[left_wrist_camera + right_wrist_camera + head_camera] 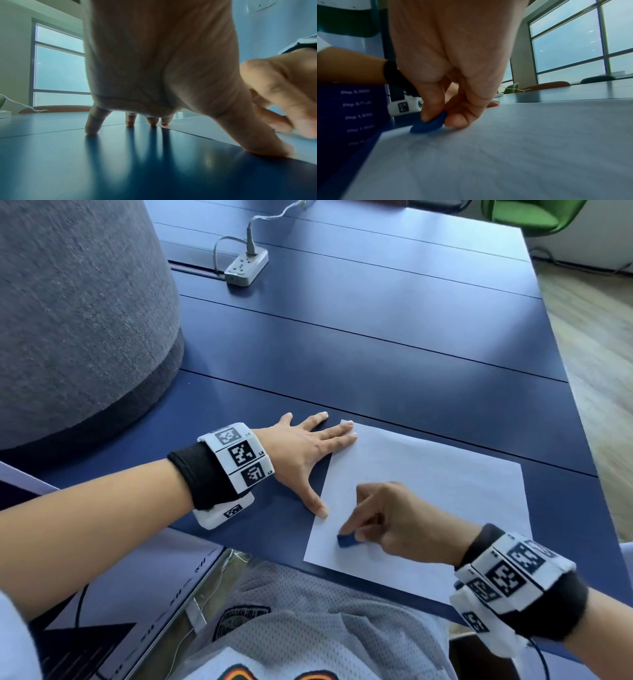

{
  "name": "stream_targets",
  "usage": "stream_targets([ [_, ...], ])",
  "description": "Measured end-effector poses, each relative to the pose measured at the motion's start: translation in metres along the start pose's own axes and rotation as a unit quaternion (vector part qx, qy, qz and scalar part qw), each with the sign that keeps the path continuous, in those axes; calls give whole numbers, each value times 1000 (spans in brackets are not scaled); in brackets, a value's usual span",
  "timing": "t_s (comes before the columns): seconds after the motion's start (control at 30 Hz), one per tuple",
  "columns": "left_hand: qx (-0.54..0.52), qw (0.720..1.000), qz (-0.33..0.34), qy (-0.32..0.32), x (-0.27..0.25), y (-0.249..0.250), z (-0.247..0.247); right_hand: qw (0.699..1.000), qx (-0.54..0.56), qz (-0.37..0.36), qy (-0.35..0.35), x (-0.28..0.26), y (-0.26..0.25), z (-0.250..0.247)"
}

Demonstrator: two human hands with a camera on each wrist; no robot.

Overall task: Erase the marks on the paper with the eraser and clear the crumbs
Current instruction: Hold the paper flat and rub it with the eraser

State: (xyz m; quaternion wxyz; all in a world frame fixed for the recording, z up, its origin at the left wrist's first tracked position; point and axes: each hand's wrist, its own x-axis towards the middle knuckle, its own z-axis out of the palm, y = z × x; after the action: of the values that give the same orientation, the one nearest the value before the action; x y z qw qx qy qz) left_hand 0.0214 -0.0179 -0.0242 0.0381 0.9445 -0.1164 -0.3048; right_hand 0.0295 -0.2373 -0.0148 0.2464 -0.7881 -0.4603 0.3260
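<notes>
Right hand (397, 522) pinches the blue eraser (346, 540) against the paper (445, 474); left hand (308, 450), fingers spread flat, pins its far-left corner on the blue table (376, 320); power strip (246, 266) far off.

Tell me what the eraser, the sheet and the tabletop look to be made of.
Eraser: matte blue rubber or vinyl, probably; edges look rounded.
Sheet: thin plain white paper, lying flat.
Tabletop: smooth dark blue panels with a soft sheen, painted or laminated; which cannot be told.

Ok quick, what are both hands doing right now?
Left hand: open, fingers spread flat, fingertips pressing the white paper sheet.
Right hand: pinching the small blue eraser against the paper.
</notes>
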Motion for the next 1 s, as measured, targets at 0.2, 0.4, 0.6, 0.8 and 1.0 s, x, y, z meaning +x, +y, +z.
stream_targets([
  [0.2, 0, 1000, -2, -3, 0, 1, -2, 997, -6, 18, 75, 8, 11, -5],
  [0.4, 2, 1000, 0, 1, 1, 0, 0, 999, -24, 8, 19, 4, 6, -4],
  [0.6, 1, 1000, 1, 1, 1, 0, 1, 998, -3, 7, -63, -3, 0, -5],
  [0.8, 4, 1000, 2, 2, 2, -1, 1, 1000, -5, 25, -3, 6, 6, -11],
  [1.0, 5, 1000, 6, 5, 1, -2, 2, 999, -22, 36, 18, 17, 7, -15],
])
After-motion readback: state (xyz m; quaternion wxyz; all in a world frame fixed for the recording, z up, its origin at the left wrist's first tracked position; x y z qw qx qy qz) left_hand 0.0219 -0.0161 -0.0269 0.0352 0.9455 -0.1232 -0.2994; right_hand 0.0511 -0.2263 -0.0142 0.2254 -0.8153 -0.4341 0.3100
